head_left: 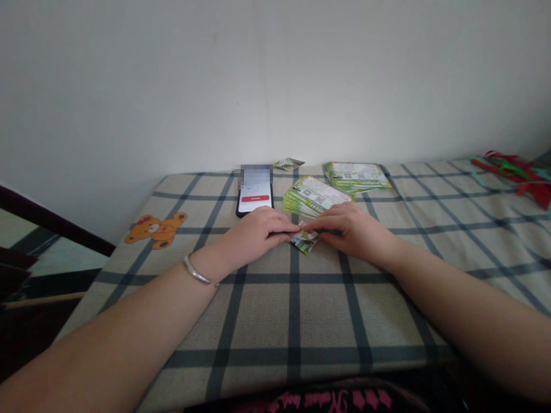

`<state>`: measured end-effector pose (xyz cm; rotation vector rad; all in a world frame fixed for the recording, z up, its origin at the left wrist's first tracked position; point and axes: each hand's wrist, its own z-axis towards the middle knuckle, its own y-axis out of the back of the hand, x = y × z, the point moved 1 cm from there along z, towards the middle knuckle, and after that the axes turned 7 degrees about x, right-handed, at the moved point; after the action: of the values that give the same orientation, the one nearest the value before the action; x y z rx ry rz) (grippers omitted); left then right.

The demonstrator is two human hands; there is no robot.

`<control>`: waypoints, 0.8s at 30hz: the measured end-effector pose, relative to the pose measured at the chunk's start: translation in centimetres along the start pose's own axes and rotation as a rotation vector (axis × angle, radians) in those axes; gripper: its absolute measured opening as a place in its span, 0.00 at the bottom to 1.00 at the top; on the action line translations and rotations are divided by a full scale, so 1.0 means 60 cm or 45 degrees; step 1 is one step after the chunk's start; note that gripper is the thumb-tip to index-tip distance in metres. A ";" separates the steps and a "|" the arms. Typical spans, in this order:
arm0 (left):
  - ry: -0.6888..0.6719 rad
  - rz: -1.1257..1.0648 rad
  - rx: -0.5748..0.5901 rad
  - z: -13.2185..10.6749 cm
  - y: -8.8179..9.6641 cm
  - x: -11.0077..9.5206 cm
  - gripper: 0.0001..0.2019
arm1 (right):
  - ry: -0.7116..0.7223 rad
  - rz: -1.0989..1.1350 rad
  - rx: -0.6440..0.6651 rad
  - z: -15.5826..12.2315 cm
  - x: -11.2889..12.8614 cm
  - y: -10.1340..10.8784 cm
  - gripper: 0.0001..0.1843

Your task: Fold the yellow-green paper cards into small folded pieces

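Observation:
My left hand (pixel 253 232) and my right hand (pixel 355 229) meet in the middle of a checked cloth (pixel 267 310). Both pinch a small folded green and white paper (pixel 305 241) that lies on the cloth between their fingertips. The left wrist wears a silver bangle (pixel 196 272). Just beyond the hands lies a fanned stack of green leaflets (pixel 314 196), and a second stack (pixel 356 175) sits further back. A small folded paper piece (pixel 288 164) rests near the wall.
A phone (pixel 255 195) with a lit screen lies just past my left hand. A bear print (pixel 155 229) marks the cloth at the left. Red and green ribbons (pixel 516 172) lie at the far right. A white wall stands behind; a dark rail (pixel 55 226) runs at left.

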<state>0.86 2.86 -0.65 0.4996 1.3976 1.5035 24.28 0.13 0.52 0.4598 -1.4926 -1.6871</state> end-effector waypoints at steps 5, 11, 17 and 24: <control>0.005 0.081 0.004 -0.002 -0.002 -0.003 0.11 | 0.043 -0.064 0.001 -0.001 -0.003 0.000 0.18; -0.012 0.172 0.030 -0.004 -0.001 -0.009 0.11 | 0.107 -0.098 0.062 -0.001 -0.006 0.003 0.16; -0.023 0.191 0.029 -0.004 -0.004 -0.009 0.11 | 0.136 -0.150 0.070 -0.002 -0.002 0.006 0.19; -0.008 0.250 0.030 -0.001 -0.001 -0.017 0.11 | 0.193 -0.261 0.135 -0.001 0.009 0.012 0.22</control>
<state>1.28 1.95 -0.39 0.6717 1.3952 1.6413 24.22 -0.28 1.30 0.8036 -1.4682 -1.6923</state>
